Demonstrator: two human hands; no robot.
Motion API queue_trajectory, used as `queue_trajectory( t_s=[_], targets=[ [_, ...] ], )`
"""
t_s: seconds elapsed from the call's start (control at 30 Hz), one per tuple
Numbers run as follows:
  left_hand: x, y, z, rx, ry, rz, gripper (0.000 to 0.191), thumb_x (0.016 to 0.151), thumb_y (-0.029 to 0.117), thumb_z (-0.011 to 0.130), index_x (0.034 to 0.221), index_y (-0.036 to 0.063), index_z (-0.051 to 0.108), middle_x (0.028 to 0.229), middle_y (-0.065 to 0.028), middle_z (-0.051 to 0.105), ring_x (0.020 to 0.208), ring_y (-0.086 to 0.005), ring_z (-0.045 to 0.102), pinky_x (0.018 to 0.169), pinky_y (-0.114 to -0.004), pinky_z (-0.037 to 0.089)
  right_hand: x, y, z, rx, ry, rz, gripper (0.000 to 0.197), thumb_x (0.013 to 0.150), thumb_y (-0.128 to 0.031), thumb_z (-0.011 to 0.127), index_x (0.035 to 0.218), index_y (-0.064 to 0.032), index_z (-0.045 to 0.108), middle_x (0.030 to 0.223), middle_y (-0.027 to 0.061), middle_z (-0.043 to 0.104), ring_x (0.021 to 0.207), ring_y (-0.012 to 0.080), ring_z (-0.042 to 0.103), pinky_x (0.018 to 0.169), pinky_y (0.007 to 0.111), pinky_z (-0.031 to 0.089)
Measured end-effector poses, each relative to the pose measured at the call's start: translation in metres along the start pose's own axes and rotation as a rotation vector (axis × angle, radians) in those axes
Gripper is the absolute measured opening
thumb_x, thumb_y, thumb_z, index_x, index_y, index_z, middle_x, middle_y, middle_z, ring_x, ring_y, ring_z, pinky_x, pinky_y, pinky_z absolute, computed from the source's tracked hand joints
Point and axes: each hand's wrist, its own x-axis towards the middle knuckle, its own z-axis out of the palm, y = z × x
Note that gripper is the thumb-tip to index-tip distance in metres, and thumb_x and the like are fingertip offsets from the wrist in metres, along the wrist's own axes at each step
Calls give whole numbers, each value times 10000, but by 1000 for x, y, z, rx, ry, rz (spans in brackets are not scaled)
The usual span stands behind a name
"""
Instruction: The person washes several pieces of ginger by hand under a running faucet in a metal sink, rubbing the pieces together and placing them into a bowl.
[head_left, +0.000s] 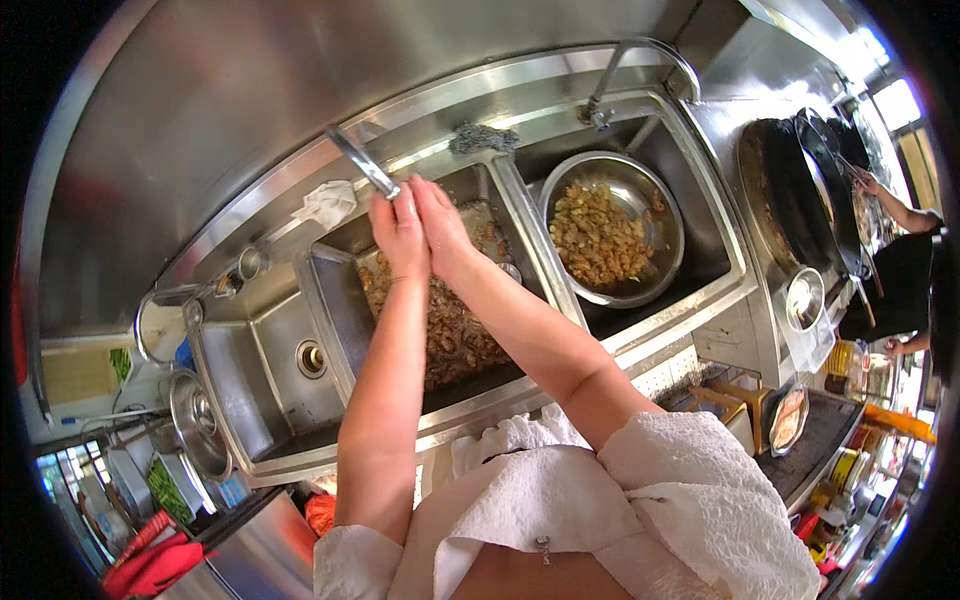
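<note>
My left hand (395, 229) and my right hand (441, 217) press together, palm to palm, just under the mouth of a metal faucet (365, 163). Neither shows an object in it. Below them, the middle basin of a stainless steel sink (334, 319) holds brown food pieces (457, 341) in murky liquid, partly hidden by my forearms. In the right basin stands a round metal bowl (671, 262) with golden-brown food pieces (600, 240) inside. A crumpled white cloth (328, 204) lies on the sink's back ledge, left of my hands.
Steel wool (484, 139) sits on the back ledge. A second faucet (596, 116) rises behind the right basin. The left basin has a drain (310, 358). At the far right, a person (896, 277) stands by a large wok (825, 195). A metal bowl (199, 424) is at the left.
</note>
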Motion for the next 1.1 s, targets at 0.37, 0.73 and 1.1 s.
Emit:
queue_trajectory(
  t_s=[0.37,0.73,1.1],
  targets=[
    [16,4,-29,584,-324,22,432,873,372,310,1141,93,501,1100,-124,546,1078,-267,462,1003,-494,99,-3,-2,8,-218,75,319,335,855,-346,424,1050,-81,491,983,71,529,904,185,487,763,333,403],
    [-29,13,-22,119,-594,20,461,865,214,493,1271,63,335,1299,-131,339,1217,-219,310,998,-314,243,10,-45,-92,-85,9,345,542,695,-500,623,998,-63,520,964,108,526,837,226,497,747,374,396],
    [-83,-72,-158,231,-323,-527,250,846,225,532,974,15,575,872,-38,606,798,-94,547,721,-220,420,50,-69,-291,-1580,716,-408,426,739,-239,599,1102,-39,503,1109,170,479,1028,335,458,871,387,377]
  ],
)
